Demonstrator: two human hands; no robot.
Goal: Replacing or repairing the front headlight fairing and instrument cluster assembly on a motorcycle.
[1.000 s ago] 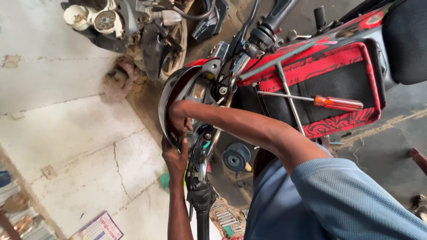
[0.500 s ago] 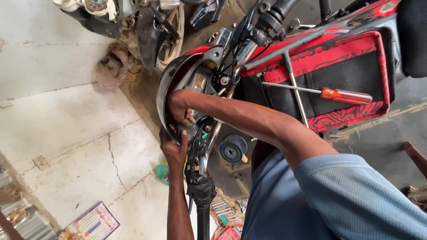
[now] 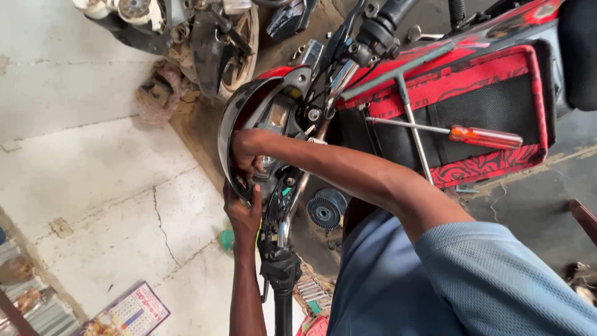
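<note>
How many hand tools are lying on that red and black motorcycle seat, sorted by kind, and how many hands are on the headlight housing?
Screwdriver with orange handle: 1
T-handle wrench: 1
Hands on the headlight housing: 2, the left hand and the right hand
Total: 2 tools, 2 hands

Motorcycle repair workshop, motorcycle (image 3: 435,81), screwdriver (image 3: 454,132)

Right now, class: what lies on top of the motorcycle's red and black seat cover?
An orange-handled screwdriver and a T-shaped wrench lie on the seat cover. What is under it is hidden.
</note>
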